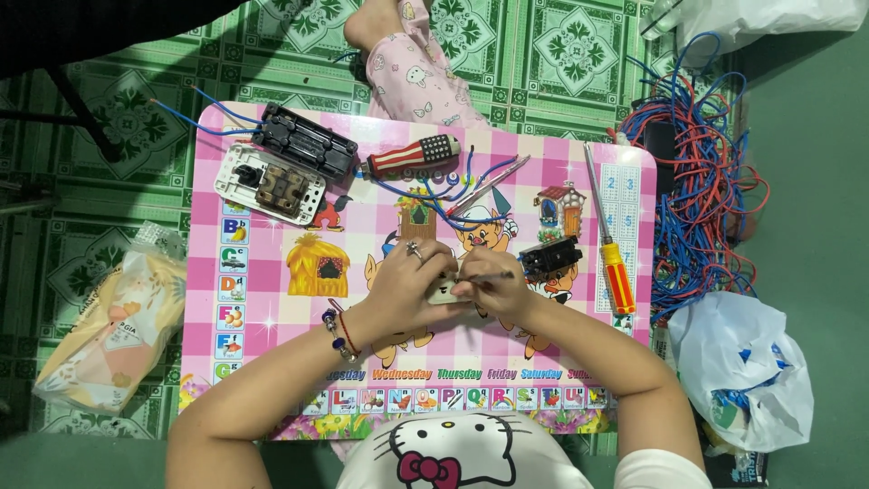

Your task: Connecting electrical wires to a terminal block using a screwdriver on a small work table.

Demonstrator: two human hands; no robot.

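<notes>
- Left hand (409,276), centre of frame: fingers curled shut around a small white switch part (444,292).
- Right hand (496,292), just beside it: closed on a thin tool (489,276) whose tip touches the part.
- Surface (272,326): pink checked, carrying a black module (550,257) near the right hand and a red-yellow screwdriver (608,237) at right.
- Room: green patterned floor (543,54); tangled wires (701,181) upper right.

Small white part (444,292) mostly hidden by both hands' fingers (425,272); thin tool's tip (493,275) too small to ID.
</notes>
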